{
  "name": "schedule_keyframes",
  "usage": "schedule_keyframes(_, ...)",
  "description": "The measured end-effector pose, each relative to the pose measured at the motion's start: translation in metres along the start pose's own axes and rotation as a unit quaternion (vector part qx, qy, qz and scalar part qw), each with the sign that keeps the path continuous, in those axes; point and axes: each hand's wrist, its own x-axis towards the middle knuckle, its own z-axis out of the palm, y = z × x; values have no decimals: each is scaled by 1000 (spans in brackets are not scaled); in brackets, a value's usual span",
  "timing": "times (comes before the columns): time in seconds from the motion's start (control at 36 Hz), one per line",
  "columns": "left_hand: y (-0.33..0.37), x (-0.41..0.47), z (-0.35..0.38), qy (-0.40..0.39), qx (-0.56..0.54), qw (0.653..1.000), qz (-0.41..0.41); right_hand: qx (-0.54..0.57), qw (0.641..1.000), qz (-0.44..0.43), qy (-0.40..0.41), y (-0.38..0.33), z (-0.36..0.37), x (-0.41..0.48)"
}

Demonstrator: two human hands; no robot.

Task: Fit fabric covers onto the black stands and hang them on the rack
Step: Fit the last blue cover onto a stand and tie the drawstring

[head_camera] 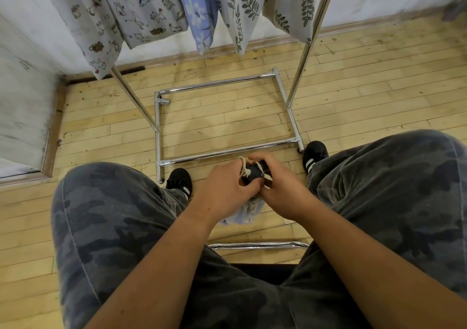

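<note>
Two hands, both clenched on one thing. Left hand (pixel 225 187) and right hand (pixel 280 189) meet low between the knees, fingers curled round one small black stand (pixel 254 173). Most of the stand is hidden by the fingers, shape hard to make out. One cream cord (pixel 243 165) runs over the stand's left edge by the left hand; where it ends can't be told. One lilac fabric cover (pixel 246 211) hangs below the hands, mostly hidden behind them, print blurred.

Two camouflage trouser legs (pixel 113 227), two black shoes (pixel 179 179) with white stripes, on a wood floor (pixel 101 131). Near, one chrome bar (pixel 257 245) and a dark seat edge (pixel 262 270), both partly covered by the legs.

Far: one chrome rack (pixel 217 86), top cut off by the frame. About five hung covers (pixel 151 12) on it: two or three cat-print, one blue floral, two leaf-print, tops cut off. Small writing on the cat print, not readable.
</note>
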Motion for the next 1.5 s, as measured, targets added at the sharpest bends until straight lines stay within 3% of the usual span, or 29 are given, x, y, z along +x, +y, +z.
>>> schedule_keyframes(0.08,-5,3,-1,7,-14,1000,-11,29,999,26,16,2,-3,2)
schedule_keyframes(0.22,-6,2,-1,16,-7,1000,-7,-39,990,72,115,6,-10,5)
schedule_keyframes(0.47,-3,0,0,26,-12,1000,0,-69,983,106,135,-6,-11,-1)
schedule_keyframes(0.67,-5,2,1,10,-16,1000,7,76,987,113,85,-9,-9,-2)
schedule_keyframes(0.81,-8,3,3,9,-12,1000,19,268,942,157,128,-8,-16,2)
schedule_keyframes(0.89,-8,4,3,1,-16,1000,22,310,928,171,118,-9,-19,3)
schedule_keyframes(1.0,-6,2,5,-8,-39,999,23,233,952,179,81,-11,-17,3)
schedule_keyframes(1.14,-5,3,9,-25,-152,988,-12,151,974,134,100,-16,-13,1)
schedule_keyframes(1.25,-6,7,10,-18,-158,987,-22,83,984,110,113,-23,-10,1)
schedule_keyframes(1.5,-3,12,19,-33,-114,992,-31,37,990,92,99,-30,-7,-3)
